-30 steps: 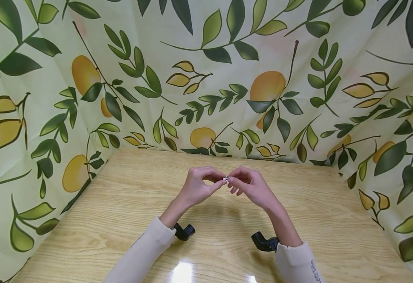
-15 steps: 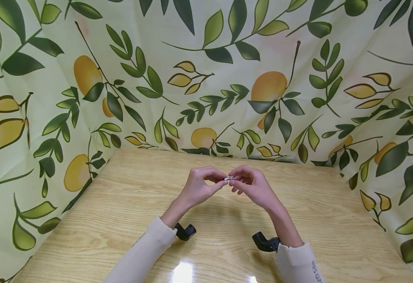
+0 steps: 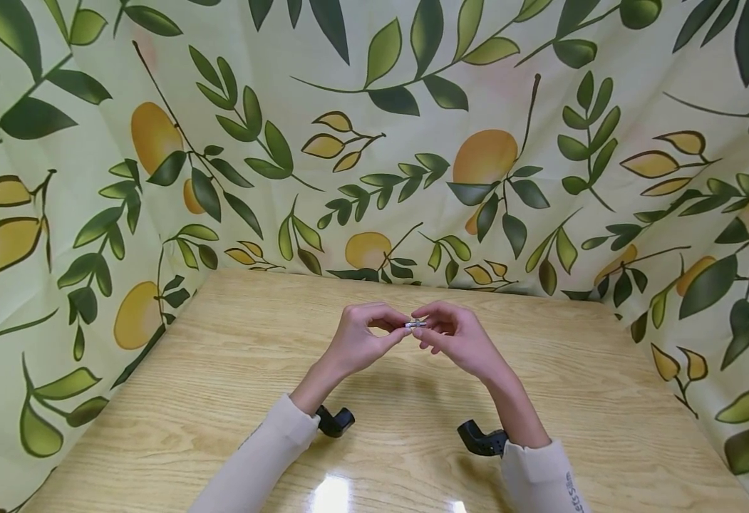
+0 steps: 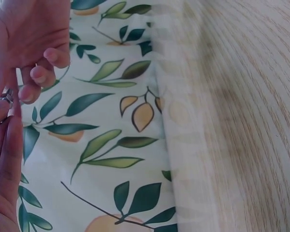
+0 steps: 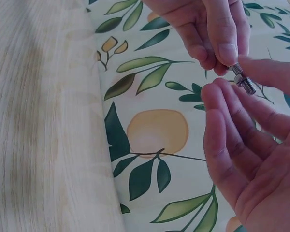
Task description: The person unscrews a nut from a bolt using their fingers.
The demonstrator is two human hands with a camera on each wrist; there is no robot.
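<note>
A small silver threaded bolt [image 5: 249,87] with a hex nut [image 5: 238,79] on it is held level above the table between the two hands. My left hand [image 3: 363,338] pinches one end of the bolt between thumb and forefinger; those fingertips hide that end. My right hand [image 3: 454,336] has its thumb and forefinger around the nut, one on each side, with the bolt's threaded end pointing in toward the right palm. The other right-hand fingers lie loosely curled below. In the left wrist view, the nut [image 4: 7,96] shows only partly among the fingertips.
The wooden table [image 3: 233,413] spreads under both forearms. A cloth [image 3: 374,192] printed with leaves and fruit hangs behind and at both sides. Black curved mounts, one at the left wrist [image 3: 337,422] and one at the right wrist [image 3: 482,439], jut inward.
The right fingers have shifted and spread around the nut, so more of the bolt shows than a second ago. The left hand keeps its pinch in nearly the same place.
</note>
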